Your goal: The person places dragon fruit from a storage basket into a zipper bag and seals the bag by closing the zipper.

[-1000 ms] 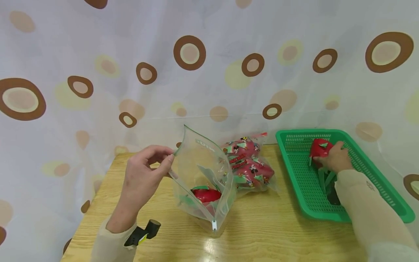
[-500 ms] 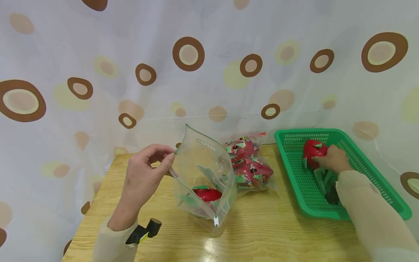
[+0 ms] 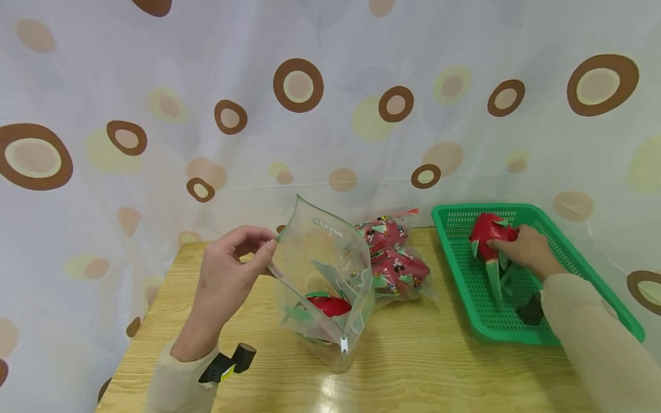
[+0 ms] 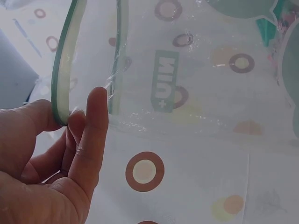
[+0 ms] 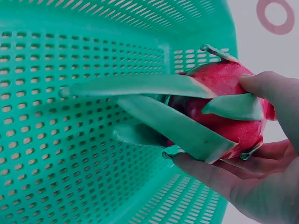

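Note:
My left hand (image 3: 232, 272) pinches the rim of a clear zip bag (image 3: 304, 246) between thumb and fingers, and the bag's mouth stands wide. Inside the bag lies a red dragon fruit (image 3: 329, 304) with green scales. In the left wrist view the bag's green zip strip (image 4: 60, 70) runs down to the fingertips. My right hand (image 3: 534, 251) grips another dragon fruit (image 3: 488, 234) over the green basket (image 3: 472, 312). The right wrist view shows the thumb on top of this dragon fruit (image 5: 224, 84) and fingers below, its long green scales pointing away from the palm.
A filled, printed bag (image 3: 395, 269) of red fruit lies behind the zip bag, left of the basket. All stand on a wooden table (image 3: 408, 367). A patterned curtain (image 3: 330, 137) hangs at the back. Each wrist carries a small black camera (image 3: 242, 358).
My right hand has gripped the dragon fruit in the basket and brought it a little left and up, with its long scales now hanging down. The left hand stays at the bag's rim.

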Action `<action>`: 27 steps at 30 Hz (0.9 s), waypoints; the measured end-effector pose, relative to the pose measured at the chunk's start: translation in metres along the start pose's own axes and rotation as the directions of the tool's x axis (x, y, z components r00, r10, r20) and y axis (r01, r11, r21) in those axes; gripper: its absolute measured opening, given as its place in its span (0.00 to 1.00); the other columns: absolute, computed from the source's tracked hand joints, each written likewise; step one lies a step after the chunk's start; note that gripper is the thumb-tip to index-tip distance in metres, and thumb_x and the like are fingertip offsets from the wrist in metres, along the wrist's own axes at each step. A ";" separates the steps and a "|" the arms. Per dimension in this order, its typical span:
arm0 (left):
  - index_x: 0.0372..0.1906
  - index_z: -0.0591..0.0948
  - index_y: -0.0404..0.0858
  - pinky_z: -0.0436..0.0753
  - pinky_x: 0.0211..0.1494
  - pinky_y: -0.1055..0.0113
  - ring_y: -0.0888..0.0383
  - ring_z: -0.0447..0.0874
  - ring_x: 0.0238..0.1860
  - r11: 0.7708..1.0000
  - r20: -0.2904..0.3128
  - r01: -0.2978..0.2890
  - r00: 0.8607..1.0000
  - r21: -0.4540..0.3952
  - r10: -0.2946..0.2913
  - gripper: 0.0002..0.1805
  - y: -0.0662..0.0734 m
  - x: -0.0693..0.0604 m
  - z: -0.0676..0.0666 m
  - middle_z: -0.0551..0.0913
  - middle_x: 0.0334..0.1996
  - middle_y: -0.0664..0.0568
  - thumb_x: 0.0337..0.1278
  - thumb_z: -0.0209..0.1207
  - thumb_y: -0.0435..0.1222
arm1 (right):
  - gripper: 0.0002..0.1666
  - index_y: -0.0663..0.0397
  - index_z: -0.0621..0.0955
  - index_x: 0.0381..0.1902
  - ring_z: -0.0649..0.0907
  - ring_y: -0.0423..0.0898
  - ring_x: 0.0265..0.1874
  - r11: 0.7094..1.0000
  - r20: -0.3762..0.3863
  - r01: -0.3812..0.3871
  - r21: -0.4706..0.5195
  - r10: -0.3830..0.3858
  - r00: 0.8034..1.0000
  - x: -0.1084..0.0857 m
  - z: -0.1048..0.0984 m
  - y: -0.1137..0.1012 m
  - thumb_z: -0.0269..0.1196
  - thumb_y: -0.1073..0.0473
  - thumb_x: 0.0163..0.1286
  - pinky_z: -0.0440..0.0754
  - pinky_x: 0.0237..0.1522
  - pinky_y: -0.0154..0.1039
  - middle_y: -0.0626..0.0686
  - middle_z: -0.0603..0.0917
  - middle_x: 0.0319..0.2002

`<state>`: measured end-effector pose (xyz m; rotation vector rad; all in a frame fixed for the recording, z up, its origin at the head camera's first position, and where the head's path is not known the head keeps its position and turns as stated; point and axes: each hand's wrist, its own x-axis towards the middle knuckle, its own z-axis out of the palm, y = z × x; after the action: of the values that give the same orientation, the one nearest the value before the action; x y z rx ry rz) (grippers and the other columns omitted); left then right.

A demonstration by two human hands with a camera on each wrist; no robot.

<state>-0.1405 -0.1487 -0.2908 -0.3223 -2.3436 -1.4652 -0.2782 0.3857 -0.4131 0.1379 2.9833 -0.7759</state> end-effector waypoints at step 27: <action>0.41 0.84 0.38 0.89 0.33 0.61 0.59 0.83 0.24 0.990 0.017 0.024 1.000 -0.135 -0.022 0.06 -0.003 0.000 0.004 0.80 0.28 0.49 0.64 0.63 0.36 | 0.54 0.73 0.57 0.72 0.69 0.71 0.58 0.987 -0.099 0.115 0.112 -0.105 0.990 -0.027 -0.037 -0.061 0.56 0.33 0.69 0.78 0.51 0.67 0.77 0.66 0.65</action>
<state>-0.1423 -0.1463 -0.2947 -0.3436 -2.2713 -1.6427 -0.2585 0.3485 -0.3496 0.0141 3.0535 -0.9849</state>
